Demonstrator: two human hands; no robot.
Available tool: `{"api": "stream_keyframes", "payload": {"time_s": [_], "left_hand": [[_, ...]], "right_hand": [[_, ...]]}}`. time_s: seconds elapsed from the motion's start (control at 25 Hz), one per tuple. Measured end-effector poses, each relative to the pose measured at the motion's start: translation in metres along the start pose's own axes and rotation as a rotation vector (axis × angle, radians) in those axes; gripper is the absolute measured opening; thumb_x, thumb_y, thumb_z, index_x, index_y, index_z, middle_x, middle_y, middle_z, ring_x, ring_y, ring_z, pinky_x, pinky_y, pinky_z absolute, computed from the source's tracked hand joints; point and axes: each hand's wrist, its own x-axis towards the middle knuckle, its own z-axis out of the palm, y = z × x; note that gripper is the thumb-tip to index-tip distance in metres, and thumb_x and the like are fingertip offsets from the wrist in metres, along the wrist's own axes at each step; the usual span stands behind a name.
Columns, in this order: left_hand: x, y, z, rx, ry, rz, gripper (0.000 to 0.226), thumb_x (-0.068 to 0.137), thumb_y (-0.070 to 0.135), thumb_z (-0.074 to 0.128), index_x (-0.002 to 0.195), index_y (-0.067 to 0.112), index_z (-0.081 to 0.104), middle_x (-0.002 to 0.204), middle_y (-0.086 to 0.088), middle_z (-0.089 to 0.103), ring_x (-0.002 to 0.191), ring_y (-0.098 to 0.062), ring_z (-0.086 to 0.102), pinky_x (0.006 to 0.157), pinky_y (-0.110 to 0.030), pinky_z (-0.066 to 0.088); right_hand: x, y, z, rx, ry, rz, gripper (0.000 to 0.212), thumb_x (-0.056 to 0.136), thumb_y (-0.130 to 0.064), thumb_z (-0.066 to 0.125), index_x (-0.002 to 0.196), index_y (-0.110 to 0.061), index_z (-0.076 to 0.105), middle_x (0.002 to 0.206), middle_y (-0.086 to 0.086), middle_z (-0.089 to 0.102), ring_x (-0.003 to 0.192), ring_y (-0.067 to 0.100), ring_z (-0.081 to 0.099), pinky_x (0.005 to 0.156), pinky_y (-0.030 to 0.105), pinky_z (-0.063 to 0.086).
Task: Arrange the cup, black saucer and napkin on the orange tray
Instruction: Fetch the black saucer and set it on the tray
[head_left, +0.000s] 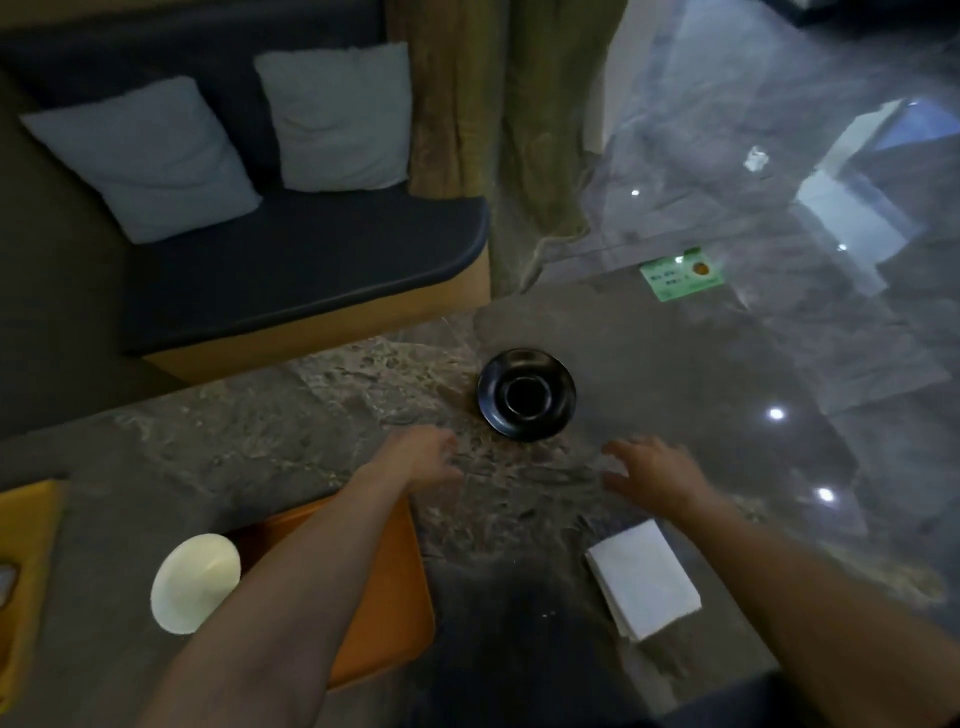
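A black saucer (526, 395) lies on the stone table near its far edge. My left hand (426, 457) hovers just below and left of it, fingers apart and empty. My right hand (649, 465) hovers below and right of the saucer, also spread and holding nothing. An orange tray (384, 587) sits at the near left, partly covered by my left forearm. A white cup (196, 583) stands at the tray's left edge; whether it rests on the tray or beside it is unclear. A folded white napkin (644, 577) lies on the table under my right forearm's left side.
A grey stone table (291, 415) carries everything. A green card (681, 274) lies at the far right of it. A yellow tray or mat (26, 551) shows at the left edge. Behind the table is a dark bench (291, 265) with two pale cushions.
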Motion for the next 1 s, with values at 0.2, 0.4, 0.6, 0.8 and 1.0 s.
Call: {"api": "stream_keyframes", "payload": {"time_s": [0.2,0.4,0.6,0.8,1.0], "left_hand": [[0.034,0.006,-0.008,-0.041,0.097,-0.091,0.07,0.082,0.047,0.065,0.142,0.023,0.039,0.141,-0.008,0.048,0.129,-0.029,0.045,0.103,-0.048,0.041],[0.06,0.019,0.0,-0.08,0.2,-0.16,0.101,0.074,0.054,0.07,0.152,0.026,0.011,0.15,-0.004,0.033,0.141,-0.028,0.024,0.112,-0.049,0.024],[0.075,0.027,0.006,-0.136,0.196,-0.188,0.117,0.07,0.059,0.073,0.153,0.022,-0.001,0.153,-0.006,0.023,0.143,-0.027,0.012,0.113,-0.051,0.016],[0.08,0.034,0.015,-0.178,0.244,-0.196,0.121,0.067,0.063,0.072,0.152,0.017,-0.001,0.15,-0.008,0.023,0.141,-0.027,0.01,0.112,-0.052,0.015],[0.083,0.04,0.024,-0.166,0.303,-0.197,0.125,0.064,0.067,0.071,0.152,0.018,-0.002,0.153,-0.007,0.018,0.143,-0.025,0.005,0.113,-0.052,0.011]], "right_hand": [[0.068,0.01,-0.019,0.017,0.014,-0.066,0.073,0.083,-0.053,0.056,0.145,-0.033,0.024,0.146,-0.001,0.044,0.13,0.028,0.043,0.098,0.048,0.036],[0.112,0.011,-0.018,0.05,0.027,-0.151,0.098,0.074,-0.057,0.065,0.149,-0.029,0.008,0.152,-0.003,0.032,0.141,0.027,0.022,0.104,0.051,0.03],[0.13,0.009,-0.005,0.122,0.014,-0.201,0.116,0.067,-0.068,0.067,0.151,-0.02,0.003,0.155,0.002,0.022,0.144,0.031,0.007,0.113,0.052,0.018],[0.13,0.004,0.006,0.112,0.037,-0.232,0.127,0.061,-0.072,0.068,0.151,-0.012,0.001,0.152,0.009,0.024,0.141,0.034,0.011,0.112,0.053,0.02],[0.128,0.002,0.013,0.094,0.062,-0.262,0.129,0.06,-0.073,0.069,0.151,-0.009,0.004,0.154,0.012,0.024,0.141,0.034,0.013,0.113,0.051,0.019]]}}
